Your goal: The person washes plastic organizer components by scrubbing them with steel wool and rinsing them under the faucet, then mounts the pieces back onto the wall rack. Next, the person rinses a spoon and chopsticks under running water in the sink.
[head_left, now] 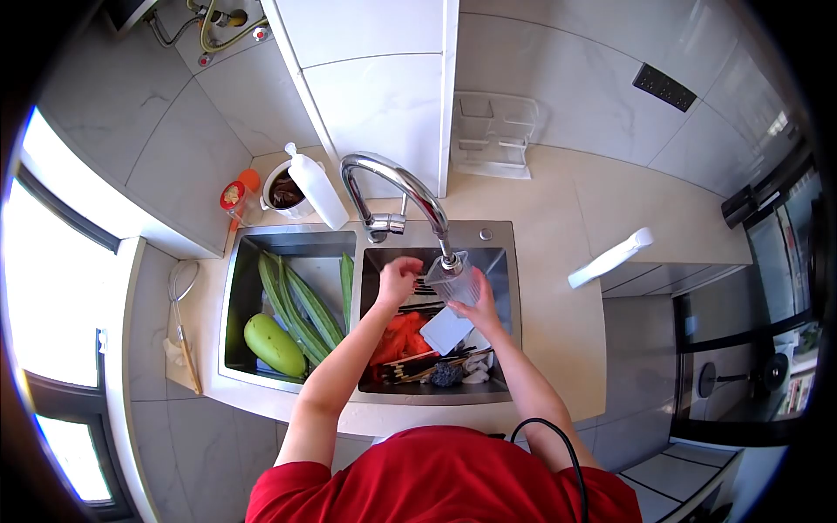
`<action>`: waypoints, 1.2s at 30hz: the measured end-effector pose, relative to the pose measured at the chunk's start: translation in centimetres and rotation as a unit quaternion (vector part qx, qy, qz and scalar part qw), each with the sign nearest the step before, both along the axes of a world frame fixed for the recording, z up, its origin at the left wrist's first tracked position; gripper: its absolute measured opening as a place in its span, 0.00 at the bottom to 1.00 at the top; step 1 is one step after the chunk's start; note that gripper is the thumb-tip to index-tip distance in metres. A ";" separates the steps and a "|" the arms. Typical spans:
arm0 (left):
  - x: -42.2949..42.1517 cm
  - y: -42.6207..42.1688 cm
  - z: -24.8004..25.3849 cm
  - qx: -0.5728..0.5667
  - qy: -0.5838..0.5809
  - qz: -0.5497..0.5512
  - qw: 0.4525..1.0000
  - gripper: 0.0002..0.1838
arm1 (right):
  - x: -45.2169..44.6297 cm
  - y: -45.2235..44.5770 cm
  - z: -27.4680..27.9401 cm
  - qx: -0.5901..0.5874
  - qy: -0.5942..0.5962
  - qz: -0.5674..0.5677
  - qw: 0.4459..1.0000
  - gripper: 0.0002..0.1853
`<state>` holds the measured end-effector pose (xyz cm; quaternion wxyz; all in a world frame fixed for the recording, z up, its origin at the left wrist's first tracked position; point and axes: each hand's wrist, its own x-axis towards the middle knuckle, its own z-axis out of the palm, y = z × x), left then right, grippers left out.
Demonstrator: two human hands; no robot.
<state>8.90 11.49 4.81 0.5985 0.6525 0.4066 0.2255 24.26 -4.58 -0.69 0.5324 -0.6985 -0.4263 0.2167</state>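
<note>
A clear ribbed plastic container (455, 286) is tilted under the spout of the chrome faucet (392, 174), over the right sink basin. My right hand (478, 307) grips it from the right, fingers partly hidden behind it. Just left of the container is my left hand (400, 279), its fingers loosely curled and apart with nothing visible in them. Below the container lies a pale rectangular piece (445, 331). Under it in the basin are a bunched orange-red cloth-like item (403, 338), several chopsticks (410, 370) and a dark scouring ball (446, 375).
The left basin holds long ridged green gourds (305, 305) and a smooth green one (275, 345). Behind it stand a white bottle (316, 187), a white pot (288, 196) and a red-lidded jar (234, 197). A whisk (180, 314) lies left; a clear rack (494, 135) stands behind.
</note>
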 end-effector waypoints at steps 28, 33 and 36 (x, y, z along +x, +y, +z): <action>0.3 3.7 5.0 0.450 0.197 -0.298 0.819 0.25 | 2.8 -1.0 11.4 -0.403 -0.227 0.243 0.852 0.52; -1.0 -3.6 6.1 0.287 0.047 -0.386 0.875 0.49 | 0.1 0.7 18.2 -0.450 -0.376 0.360 0.726 0.42; -1.9 -5.8 8.4 0.231 0.036 -0.407 0.883 0.54 | -2.0 0.9 19.1 -0.409 -0.426 0.364 0.720 0.40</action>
